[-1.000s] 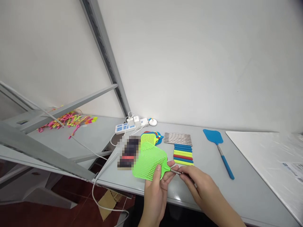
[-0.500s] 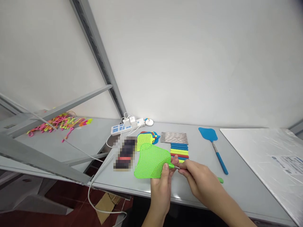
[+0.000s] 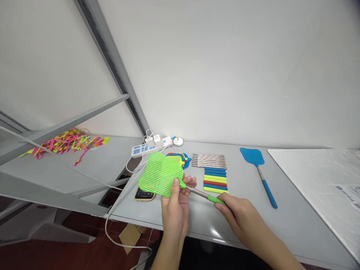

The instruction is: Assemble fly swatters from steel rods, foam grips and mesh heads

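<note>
A green fly swatter (image 3: pixel 161 175) with a perforated head and a thin metal rod is held above the table edge. My left hand (image 3: pixel 176 210) grips it at the neck, thumb on top, fingers behind and partly uncurled. Wrapped round its green handle at the lower right is my right hand (image 3: pixel 239 213). Behind it lie a row of blue, yellow and red handle grips (image 3: pixel 215 179) and a row of metal rods (image 3: pixel 208 161). A pile of coloured swatter heads (image 3: pixel 184 159) is partly hidden by the green head.
A whole blue fly swatter (image 3: pixel 253 156) lies to the right, beside a large plastic-wrapped white board (image 3: pixel 303 168). At left are a power strip (image 3: pixel 144 149) with white cables, a phone (image 3: pixel 144 195) partly covered by the green head, and a heap of pink-yellow pieces (image 3: pixel 66 144) beyond a metal frame.
The swatter and my left hand have moved left. My right hand has gone from the rod beside the neck to the handle, and more of the rod shows between my hands.
</note>
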{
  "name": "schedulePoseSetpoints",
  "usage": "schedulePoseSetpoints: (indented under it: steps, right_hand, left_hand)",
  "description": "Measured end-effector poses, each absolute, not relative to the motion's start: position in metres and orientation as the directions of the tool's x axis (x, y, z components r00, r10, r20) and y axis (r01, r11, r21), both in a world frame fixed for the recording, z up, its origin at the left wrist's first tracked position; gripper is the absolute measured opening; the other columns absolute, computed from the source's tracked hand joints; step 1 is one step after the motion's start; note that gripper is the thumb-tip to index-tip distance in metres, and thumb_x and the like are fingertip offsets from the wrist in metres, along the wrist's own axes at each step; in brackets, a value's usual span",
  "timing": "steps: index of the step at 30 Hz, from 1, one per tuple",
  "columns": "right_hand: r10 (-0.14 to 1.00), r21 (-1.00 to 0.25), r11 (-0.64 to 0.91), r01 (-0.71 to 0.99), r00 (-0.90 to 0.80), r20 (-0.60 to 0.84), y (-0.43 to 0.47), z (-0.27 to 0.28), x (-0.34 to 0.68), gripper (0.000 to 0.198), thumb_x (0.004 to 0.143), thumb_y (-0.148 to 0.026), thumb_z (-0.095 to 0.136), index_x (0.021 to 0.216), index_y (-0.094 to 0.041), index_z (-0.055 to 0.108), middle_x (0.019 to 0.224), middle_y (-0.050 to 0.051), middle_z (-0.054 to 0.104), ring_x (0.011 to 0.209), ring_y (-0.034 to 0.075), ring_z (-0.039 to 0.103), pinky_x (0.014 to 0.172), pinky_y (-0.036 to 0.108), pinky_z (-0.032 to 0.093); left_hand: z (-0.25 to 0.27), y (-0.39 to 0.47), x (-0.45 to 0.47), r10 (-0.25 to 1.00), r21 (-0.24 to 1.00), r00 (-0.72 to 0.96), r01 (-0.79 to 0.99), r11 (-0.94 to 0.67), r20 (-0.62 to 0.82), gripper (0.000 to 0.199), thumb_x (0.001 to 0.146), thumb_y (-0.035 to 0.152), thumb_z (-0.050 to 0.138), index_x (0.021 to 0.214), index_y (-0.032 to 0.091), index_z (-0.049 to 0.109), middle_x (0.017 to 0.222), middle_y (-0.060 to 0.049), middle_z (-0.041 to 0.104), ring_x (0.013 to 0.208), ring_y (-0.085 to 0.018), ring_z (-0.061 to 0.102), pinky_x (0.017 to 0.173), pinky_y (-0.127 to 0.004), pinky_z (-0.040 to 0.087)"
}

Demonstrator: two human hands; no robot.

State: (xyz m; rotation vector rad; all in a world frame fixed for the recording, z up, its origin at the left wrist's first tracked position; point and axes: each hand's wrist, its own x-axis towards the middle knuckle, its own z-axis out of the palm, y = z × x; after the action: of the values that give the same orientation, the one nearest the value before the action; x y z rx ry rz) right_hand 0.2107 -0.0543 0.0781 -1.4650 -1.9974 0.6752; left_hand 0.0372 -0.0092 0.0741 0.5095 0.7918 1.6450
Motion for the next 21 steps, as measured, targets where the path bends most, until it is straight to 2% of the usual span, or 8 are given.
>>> schedulePoseSetpoints:
  steps: [4,10,16,21]
  right_hand:
    - [0.971,-0.762,0.196,0.617,-0.229,0.065,-0.051,0.076,0.217,0.036,0.102,-0.042,0.032,0.076,-0.024,0.049,0.062,-0.003,0.05,0.055,0.014,0.046,0.053,0.027,0.035]
    - [0.983,-0.771,0.081,0.632,-0.18,-0.044,-0.047,0.087,0.235,0.038,0.101,-0.047,0.035,0.076,-0.024,0.052,0.059,-0.004,0.053,0.053,0.014,0.048,0.053,0.026,0.035]
    - [0.99,-0.624,0.124,0.771,-0.142,0.021,-0.046,0.079,0.239,0.036,0.102,-0.043,0.034,0.073,-0.024,0.045,0.056,-0.004,0.054,0.048,0.014,0.047,0.05,0.027,0.029]
    - [0.967,-0.439,0.25,0.863,-0.202,0.154,-0.042,0.077,0.246,0.031,0.103,-0.038,0.035,0.081,-0.024,0.054,0.061,-0.004,0.062,0.05,0.016,0.056,0.05,0.029,0.027]
  left_hand:
    - [0.068,-0.007,0.051,0.984,0.731,-0.163,-0.68,-0.055,-0.077,0.027,0.086,0.038,0.069,0.099,0.015,0.07,0.087,-0.009,0.074,0.092,-0.027,0.072,0.075,-0.038,0.059]
    - [0.051,-0.001,0.067,0.986,0.703,-0.103,-0.711,0.02,-0.133,0.026,0.086,0.037,0.07,0.099,0.015,0.07,0.086,-0.007,0.075,0.088,-0.021,0.073,0.082,-0.035,0.057]
    - [0.044,0.005,0.081,0.974,0.686,-0.109,-0.726,0.058,-0.198,0.03,0.083,0.038,0.073,0.099,0.013,0.07,0.085,-0.007,0.075,0.088,-0.021,0.074,0.085,-0.035,0.057]
    - [0.036,-0.001,0.083,0.967,0.698,-0.071,-0.705,0.123,-0.243,0.032,0.085,0.041,0.071,0.101,0.013,0.071,0.088,-0.009,0.074,0.09,-0.024,0.073,0.085,-0.039,0.057]
